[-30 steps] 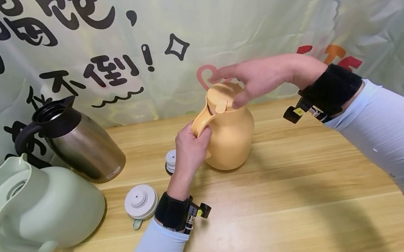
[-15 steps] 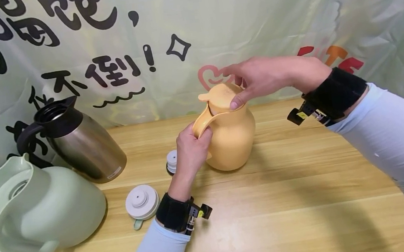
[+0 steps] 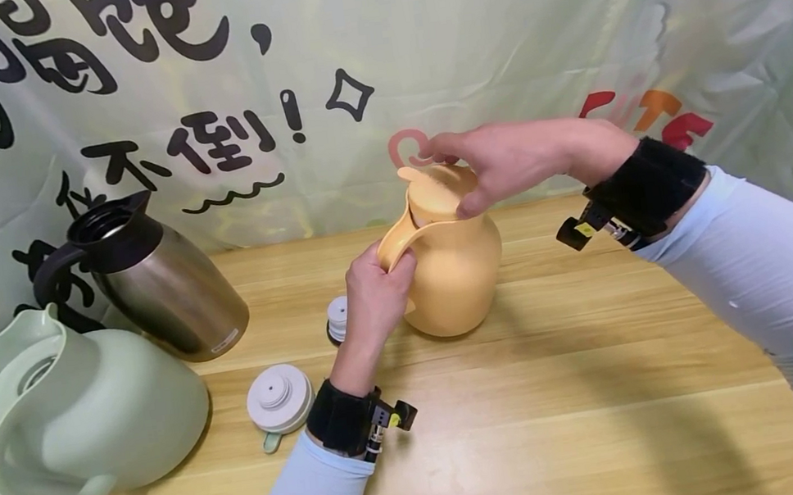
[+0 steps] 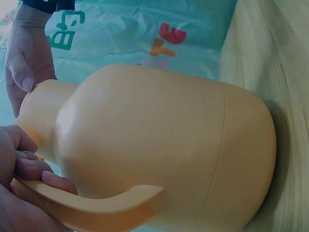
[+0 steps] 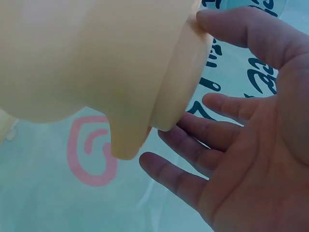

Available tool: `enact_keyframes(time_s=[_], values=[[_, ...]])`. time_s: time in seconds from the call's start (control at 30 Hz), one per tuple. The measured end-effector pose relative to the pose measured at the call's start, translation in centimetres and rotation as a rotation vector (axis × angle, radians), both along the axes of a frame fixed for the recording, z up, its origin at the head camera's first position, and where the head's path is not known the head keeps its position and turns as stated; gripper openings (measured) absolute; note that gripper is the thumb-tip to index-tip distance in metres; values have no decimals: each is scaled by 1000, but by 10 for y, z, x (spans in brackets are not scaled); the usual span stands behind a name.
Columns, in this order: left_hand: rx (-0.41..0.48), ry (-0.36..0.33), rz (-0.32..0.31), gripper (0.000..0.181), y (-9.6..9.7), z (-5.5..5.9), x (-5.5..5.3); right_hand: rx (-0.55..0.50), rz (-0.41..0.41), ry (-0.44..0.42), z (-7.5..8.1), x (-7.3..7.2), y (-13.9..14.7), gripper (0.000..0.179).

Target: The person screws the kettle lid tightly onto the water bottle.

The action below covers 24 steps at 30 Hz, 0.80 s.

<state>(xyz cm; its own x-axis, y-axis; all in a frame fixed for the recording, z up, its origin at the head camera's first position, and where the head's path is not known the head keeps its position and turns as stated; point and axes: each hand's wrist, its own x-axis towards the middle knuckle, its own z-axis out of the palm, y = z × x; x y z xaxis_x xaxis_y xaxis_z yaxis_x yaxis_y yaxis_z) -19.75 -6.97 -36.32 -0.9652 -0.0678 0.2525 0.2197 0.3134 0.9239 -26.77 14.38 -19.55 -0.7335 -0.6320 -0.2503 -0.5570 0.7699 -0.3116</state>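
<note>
A yellow-orange thermos jug point(image 3: 452, 278) stands upright on the wooden table. My left hand point(image 3: 377, 287) grips its handle point(image 3: 399, 239), with the fingers curled round it, as the left wrist view also shows at the handle point(image 4: 96, 205). The right hand point(image 3: 497, 157) reaches over the top and pinches the round lid point(image 3: 438, 193) by its edge. In the right wrist view the thumb lies on one side of the lid point(image 5: 186, 77) and fingertips point(image 5: 169, 140) meet the other side. The lid's small tab point(image 3: 408, 173) points to the back left.
A pale green jug point(image 3: 133, 404) and a steel thermos jug point(image 3: 175, 291) with black top stand lidless at left. A white stopper point(image 3: 280, 398) lies beside the left forearm. A smaller white stopper point(image 3: 336, 317) is partly hidden behind the left wrist. A printed cloth point(image 3: 489, 30) hangs behind.
The lid has turned clockwise seen from above: its tab went from the front round to the back left. The right hand shifted its fingers on the lid. The left hand kept its hold.
</note>
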Motion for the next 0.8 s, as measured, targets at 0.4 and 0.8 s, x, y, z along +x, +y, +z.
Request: enact_keyframes(time_s=[0.4,0.8], values=[[11,-9,-4,17,0,-1,1,103,-150,123,7,-2,2,97],[10,-4,-10,17,0,1,1,29,12,14,8,1,0,83]])
